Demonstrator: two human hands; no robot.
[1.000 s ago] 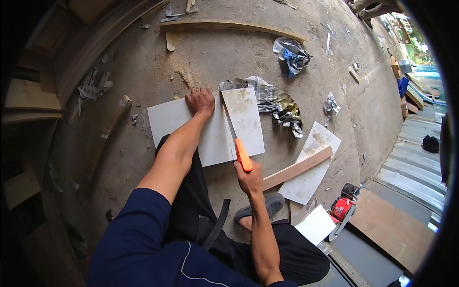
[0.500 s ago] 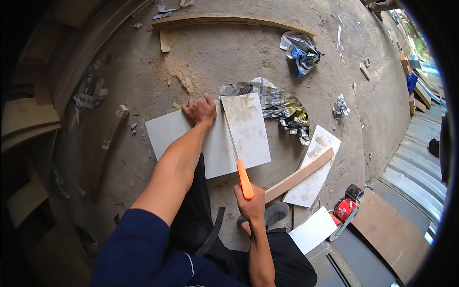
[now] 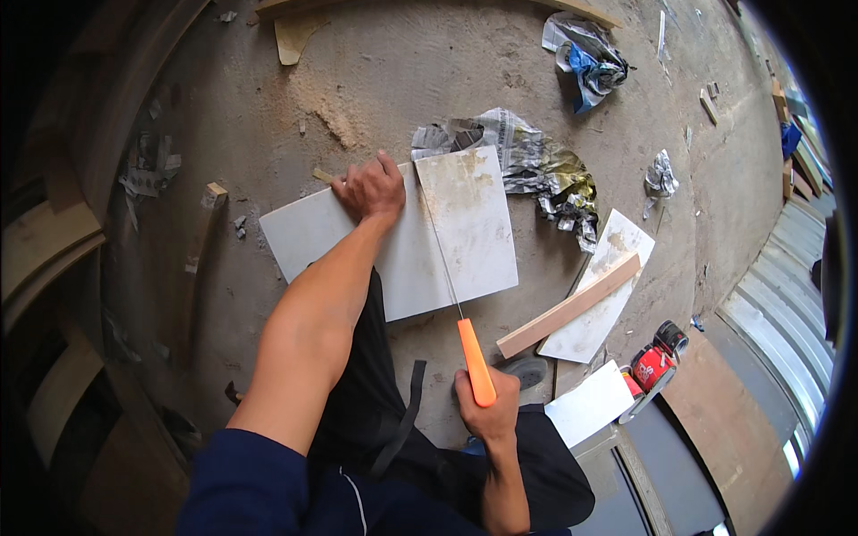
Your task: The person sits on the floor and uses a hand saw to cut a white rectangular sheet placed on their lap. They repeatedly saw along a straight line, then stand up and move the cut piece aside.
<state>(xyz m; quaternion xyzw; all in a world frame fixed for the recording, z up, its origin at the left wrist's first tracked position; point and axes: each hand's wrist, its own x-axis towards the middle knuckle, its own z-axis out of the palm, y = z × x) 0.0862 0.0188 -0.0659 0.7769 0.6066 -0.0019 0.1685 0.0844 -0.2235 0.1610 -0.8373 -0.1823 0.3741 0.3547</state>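
Observation:
A white board [image 3: 357, 241] lies across the floor in front of my knees, its right part stained brown. My left hand [image 3: 369, 189] bears on its far edge, the fingers curled over that edge and the thumb raised. My right hand [image 3: 490, 402] is wrapped round the orange handle of a hand saw [image 3: 477, 362]. The thin blade, seen nearly edge-on, runs away from me along the board between its plain left part and its stained right part. The teeth cannot be made out.
Crumpled newspaper [image 3: 527, 156] lies beyond the board, with sawdust [image 3: 335, 121] to its left. On the right, a wooden strip [image 3: 572, 304] rests over another white offcut [image 3: 617, 237]. A red and black tape measure or similar tool [image 3: 652, 366] stands near a brown panel [image 3: 724, 420].
My right hand has drawn the saw back toward me, so its handle is farther from the board's near edge. My left hand stays on the far edge. The view has shifted slightly.

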